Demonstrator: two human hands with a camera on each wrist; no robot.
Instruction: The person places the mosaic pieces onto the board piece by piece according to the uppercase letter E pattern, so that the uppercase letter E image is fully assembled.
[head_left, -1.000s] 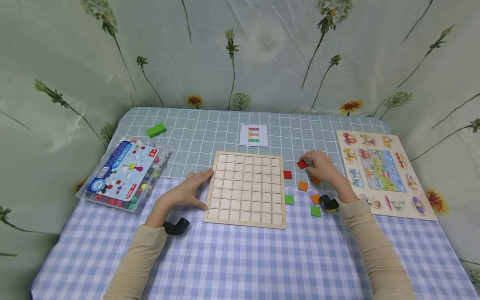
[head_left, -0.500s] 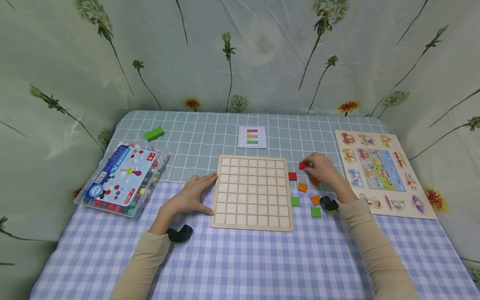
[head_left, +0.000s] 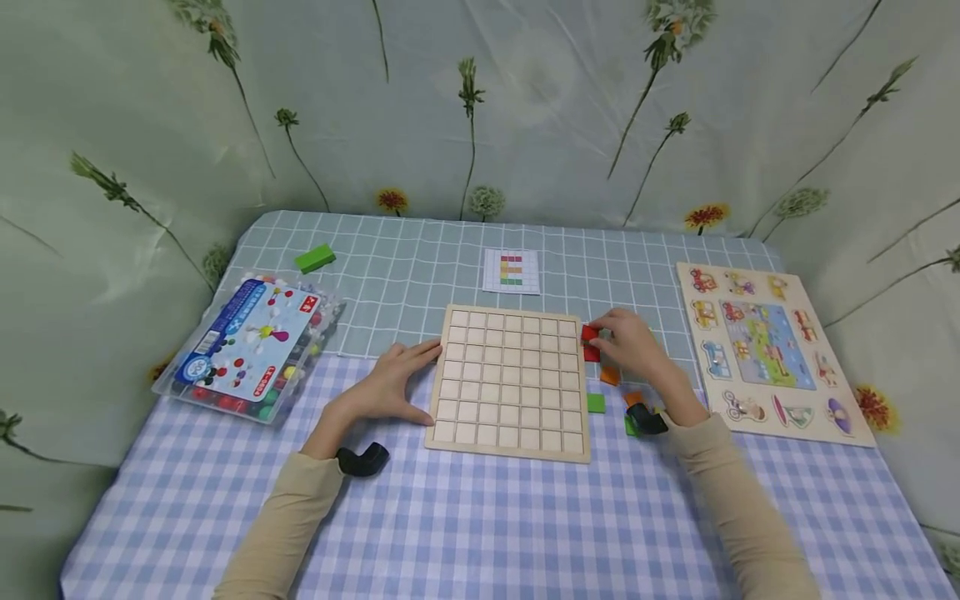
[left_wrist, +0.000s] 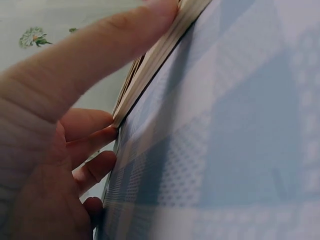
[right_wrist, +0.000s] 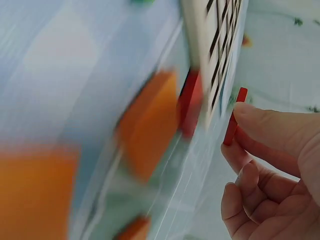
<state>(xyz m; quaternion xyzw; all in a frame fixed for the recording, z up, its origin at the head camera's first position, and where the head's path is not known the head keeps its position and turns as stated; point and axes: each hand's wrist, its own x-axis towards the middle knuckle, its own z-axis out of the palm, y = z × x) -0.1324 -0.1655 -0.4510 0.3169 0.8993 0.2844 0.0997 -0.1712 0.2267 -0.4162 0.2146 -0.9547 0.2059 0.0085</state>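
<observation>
A wooden grid board (head_left: 510, 379) lies in the middle of the table. At its left edge rests my left hand (head_left: 386, 383), thumb and fingers spread along the frame; the left wrist view has the thumb (left_wrist: 95, 60) against the board's side. Between thumb and forefinger my right hand (head_left: 633, 346) pinches a red square tile (right_wrist: 231, 127), held up just off the board's right edge. Another red tile (head_left: 592, 355) lies below it against that edge. Orange tiles (head_left: 610, 376) and green tiles (head_left: 596, 403) lie nearby, some partly hidden by the right hand and wrist.
A small card (head_left: 511, 272) with a coloured grid pattern lies behind the board. At left stand a clear box of beads (head_left: 247, 346) and a green block (head_left: 315, 258). A wooden picture puzzle (head_left: 772, 350) lies on the right.
My right hand has carried the red tile leftward to the board's right edge. Earlier, the board slid slightly right, pushing the adjacent red and green tiles. My left hand stays at its edge.
</observation>
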